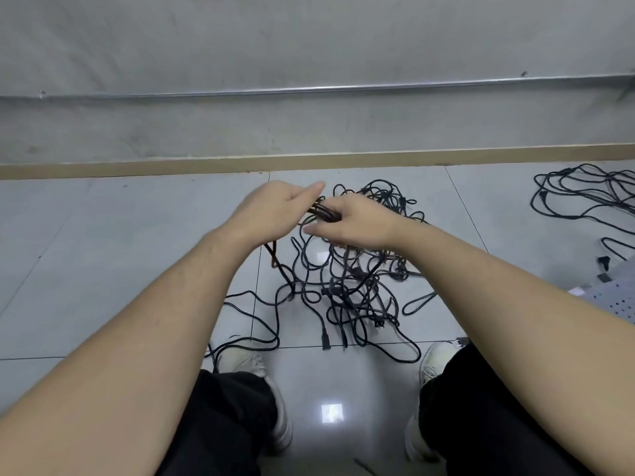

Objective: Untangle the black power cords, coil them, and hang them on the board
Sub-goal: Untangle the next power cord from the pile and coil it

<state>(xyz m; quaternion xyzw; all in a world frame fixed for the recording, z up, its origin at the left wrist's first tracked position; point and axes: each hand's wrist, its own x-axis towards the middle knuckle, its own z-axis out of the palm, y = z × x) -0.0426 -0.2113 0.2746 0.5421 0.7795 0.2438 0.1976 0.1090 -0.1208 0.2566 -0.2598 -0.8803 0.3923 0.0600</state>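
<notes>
Several black cord strands [324, 211] bunched between both hands.

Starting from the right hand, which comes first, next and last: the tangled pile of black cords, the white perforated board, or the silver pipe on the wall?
1. Tangled pile of black cords, just under the right hand.
2. White perforated board, right edge.
3. Silver pipe, up on the wall.

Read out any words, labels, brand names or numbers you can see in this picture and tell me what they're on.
None can be read.
Plugs in the tangle of black power cords: any moulded markings are too small to read.
Perforated board at the right edge: holes only, no print visible.
Shoes, wall and floor tiles: no text visible.
</notes>
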